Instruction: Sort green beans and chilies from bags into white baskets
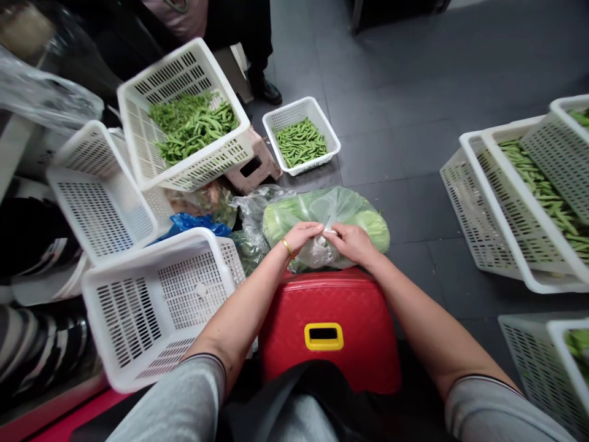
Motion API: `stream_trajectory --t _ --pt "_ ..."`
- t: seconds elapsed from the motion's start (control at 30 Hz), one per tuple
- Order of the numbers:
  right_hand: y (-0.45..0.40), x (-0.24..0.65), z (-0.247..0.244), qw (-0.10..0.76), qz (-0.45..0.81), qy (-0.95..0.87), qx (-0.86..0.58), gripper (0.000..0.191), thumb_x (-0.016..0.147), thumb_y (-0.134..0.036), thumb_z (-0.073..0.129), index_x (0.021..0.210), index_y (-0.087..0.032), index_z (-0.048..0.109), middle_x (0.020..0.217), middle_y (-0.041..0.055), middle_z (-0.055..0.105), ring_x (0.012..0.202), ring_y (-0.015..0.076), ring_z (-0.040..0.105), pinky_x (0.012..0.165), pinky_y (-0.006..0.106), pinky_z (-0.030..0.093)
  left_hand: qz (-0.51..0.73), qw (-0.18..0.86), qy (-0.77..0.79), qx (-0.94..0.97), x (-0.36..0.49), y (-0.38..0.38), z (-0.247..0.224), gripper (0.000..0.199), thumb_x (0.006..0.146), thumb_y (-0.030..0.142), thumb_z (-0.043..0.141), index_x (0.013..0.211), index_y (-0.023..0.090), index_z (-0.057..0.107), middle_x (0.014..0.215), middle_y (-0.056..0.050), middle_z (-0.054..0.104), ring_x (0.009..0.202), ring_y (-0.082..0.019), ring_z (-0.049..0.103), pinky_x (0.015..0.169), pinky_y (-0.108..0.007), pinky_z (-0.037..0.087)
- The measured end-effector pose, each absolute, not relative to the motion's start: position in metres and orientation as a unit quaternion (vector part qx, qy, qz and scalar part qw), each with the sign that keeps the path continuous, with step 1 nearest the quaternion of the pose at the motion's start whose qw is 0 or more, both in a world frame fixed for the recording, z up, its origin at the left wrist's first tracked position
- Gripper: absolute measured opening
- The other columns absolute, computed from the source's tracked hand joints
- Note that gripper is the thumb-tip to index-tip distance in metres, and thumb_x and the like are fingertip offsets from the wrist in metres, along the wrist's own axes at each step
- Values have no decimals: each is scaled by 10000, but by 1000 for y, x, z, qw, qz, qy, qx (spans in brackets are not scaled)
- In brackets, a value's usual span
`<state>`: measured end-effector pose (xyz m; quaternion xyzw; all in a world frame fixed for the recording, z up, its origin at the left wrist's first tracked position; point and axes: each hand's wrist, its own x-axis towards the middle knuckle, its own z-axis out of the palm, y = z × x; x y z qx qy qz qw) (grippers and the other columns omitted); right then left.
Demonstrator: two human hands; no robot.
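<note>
A clear plastic bag (301, 212) full of pale green vegetables lies just beyond a red stool (331, 301) with a yellow-rimmed slot. My left hand (301, 236), with a gold bracelet at the wrist, pinches the gathered plastic at the bag's near side. Close beside it, my right hand (352, 242) has its fingers closed on the same bunched plastic. The fingertips of both hands nearly meet there, above the crumpled part of the bag.
White baskets of green pods stand ahead (301, 166), at upper left (184, 178) and at right (501, 209). Two white baskets (156, 307) (101, 209) are at left, beside a blue bag (197, 224). A person's shoe (267, 89) is on the floor ahead.
</note>
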<state>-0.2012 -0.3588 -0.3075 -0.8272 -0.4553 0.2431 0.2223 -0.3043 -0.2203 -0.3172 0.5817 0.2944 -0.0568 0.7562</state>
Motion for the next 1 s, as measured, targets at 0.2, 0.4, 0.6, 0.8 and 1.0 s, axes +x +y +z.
stream_trajectory --t 0.2,0.4,0.6,0.8,1.0 --pt "-366 -193 -312 360 273 -438 -777 388 837 -456 456 541 -205 442 512 -5 473 536 122 441 543 257 275 -99 712 210 663 -310 -215 -317 469 520 396 805 838 126 590 695 37 523 652 -91 460 650 -224 372" --pt "-361 -193 -320 553 452 -193 -673 517 679 -710 578 576 -220 450 416 -74 352 363 72 306 374 220 215 27 533 158 831 -305 -220 -320 565 642 249 699 1179 147 554 1078 -81 610 921 -197 554 851 -315 446" --pt "-362 -190 -316 577 507 -175 -617 522 600 -688 685 625 -181 563 413 -47 465 402 88 466 386 191 320 4 584 171 794 -308 -219 -308 488 766 428 617 1132 106 623 982 -79 649 840 -181 574 778 -289 459" --pt "-365 -192 -312 553 467 -249 -643 436 638 -598 704 650 -175 600 535 -11 603 458 84 502 463 211 413 -99 644 194 733 -291 -207 -298 321 627 416 754 642 114 648 598 27 550 606 -88 459 595 -212 338" --pt "-358 -194 -324 595 406 -160 -675 475 593 -639 711 645 -190 565 484 -36 533 433 97 481 435 224 401 -80 773 327 538 -291 -211 -310 307 586 349 800 591 110 609 487 25 510 445 -66 408 485 -211 285"
